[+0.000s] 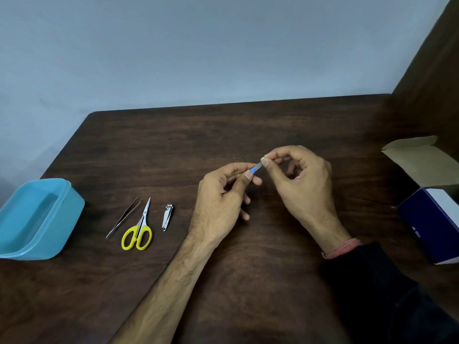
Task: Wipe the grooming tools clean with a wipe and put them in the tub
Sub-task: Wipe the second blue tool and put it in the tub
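Both hands are up in front, close together. The left hand [224,192] has its thumb and first finger pinched tight, other fingers curled under. The right hand [300,177] pinches too, thumb against fingertip. The left arm is bare. The right arm wears a dark sleeve.

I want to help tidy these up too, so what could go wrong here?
The small file is only pinched at its ends by the left hand and right hand, so it might slip and drop on the table. The scissors and tweezers have sharp points that could poke. No wipe is visible, so it might go into the tub unwiped.
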`<action>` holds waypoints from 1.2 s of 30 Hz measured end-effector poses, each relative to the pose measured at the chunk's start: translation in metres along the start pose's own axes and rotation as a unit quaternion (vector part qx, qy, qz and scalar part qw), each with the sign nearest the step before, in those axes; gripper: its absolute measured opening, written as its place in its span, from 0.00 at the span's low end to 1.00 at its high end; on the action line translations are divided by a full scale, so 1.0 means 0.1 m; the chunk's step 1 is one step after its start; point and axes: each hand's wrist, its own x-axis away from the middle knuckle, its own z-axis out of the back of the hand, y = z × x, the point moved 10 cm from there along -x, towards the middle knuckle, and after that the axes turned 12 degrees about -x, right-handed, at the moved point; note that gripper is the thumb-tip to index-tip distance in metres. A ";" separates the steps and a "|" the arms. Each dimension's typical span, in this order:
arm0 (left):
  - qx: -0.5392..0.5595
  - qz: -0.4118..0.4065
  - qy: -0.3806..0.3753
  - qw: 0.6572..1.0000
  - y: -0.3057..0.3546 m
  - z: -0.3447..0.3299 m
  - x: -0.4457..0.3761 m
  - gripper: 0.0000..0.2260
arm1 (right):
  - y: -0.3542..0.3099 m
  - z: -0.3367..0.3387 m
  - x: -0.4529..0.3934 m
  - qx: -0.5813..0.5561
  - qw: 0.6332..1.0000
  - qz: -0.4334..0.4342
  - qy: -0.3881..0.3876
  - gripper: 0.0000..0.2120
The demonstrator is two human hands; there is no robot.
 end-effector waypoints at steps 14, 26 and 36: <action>0.008 -0.032 0.010 0.999 0.07 0.01 0.01 0.10 | 0.06 -0.13 0.00 -0.085 0.993 -0.031 -0.070 0.04; 0.016 -0.032 0.089 0.995 0.06 0.17 0.01 0.05 | 0.08 -0.26 0.03 -0.071 0.990 -0.041 -0.119 0.04; 0.084 -0.017 0.060 0.995 0.02 0.11 -0.03 0.10 | 0.15 -0.32 0.04 -0.172 0.969 -0.096 -0.147 0.04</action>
